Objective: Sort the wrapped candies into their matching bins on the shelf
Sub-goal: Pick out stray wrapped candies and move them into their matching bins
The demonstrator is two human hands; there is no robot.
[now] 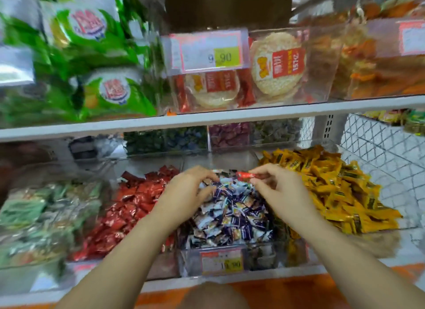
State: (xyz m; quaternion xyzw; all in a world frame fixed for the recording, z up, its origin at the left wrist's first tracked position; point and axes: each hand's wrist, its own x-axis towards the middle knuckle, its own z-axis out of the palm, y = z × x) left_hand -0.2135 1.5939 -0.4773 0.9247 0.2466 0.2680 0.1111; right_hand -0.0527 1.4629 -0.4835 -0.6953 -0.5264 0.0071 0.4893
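step in hand: a stray red candy (245, 175) is lifted out of the wrong bin, not yet dropped anywhere.
right hand (282, 193): thumb and fingertips pinch the red candy just above the back of the middle bin (259, 254).
left hand (188, 189): fingers curled down into the pile. i cannot tell whether they hold a piece.
next move, as i judge it: carry the red candy leftward past the left hand and let it go over the red candies (133, 205). keep the pinch firm, as the wrapper looks slick.
middle bin: heaped with blue-and-white candies (232, 214); price tag (222, 261) on its front.
left neighbour: red candies, a full heap.
right neighbour: yellow candies (333, 193), piled high and spilling toward the edge.
far left: green packs (34, 216), blurred.
back row: small bins of dark, purple and greenish sweets, too dim to name.
upper shelf (230, 117): rice crackers (273, 67) in a clear box.
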